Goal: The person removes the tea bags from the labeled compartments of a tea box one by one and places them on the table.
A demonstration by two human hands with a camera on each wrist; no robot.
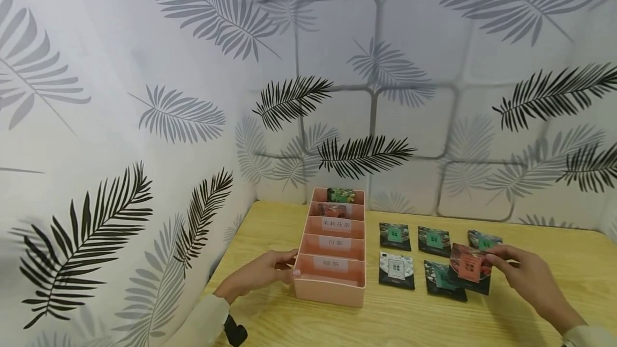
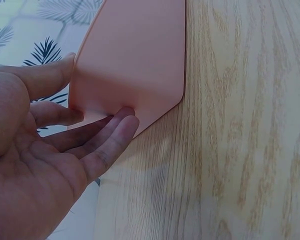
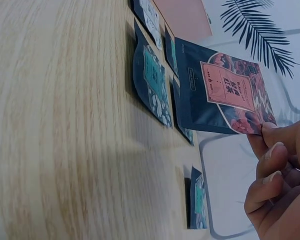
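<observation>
My right hand (image 1: 529,281) pinches one corner of a black tea sachet (image 1: 470,270) between thumb and fingers. The sachet is dark with a red label, held tilted above the table, and its lettering shows in the right wrist view (image 3: 229,86). Under it lies a green-labelled sachet (image 1: 444,281), partly covered. My left hand (image 1: 259,274) holds the near left corner of a pink divided box (image 1: 330,294); in the left wrist view, fingertips touch the outside of its wall (image 2: 135,65). A green packet (image 1: 341,195) and a red packet (image 1: 332,210) sit in the two farthest compartments.
Other sachets lie right of the box: green-labelled ones (image 1: 394,236), (image 1: 434,241), (image 1: 483,240) and a white-labelled one (image 1: 397,270). White labels with characters mark the three nearer compartments. A leaf-patterned wall (image 1: 414,122) borders the wooden table (image 1: 409,320).
</observation>
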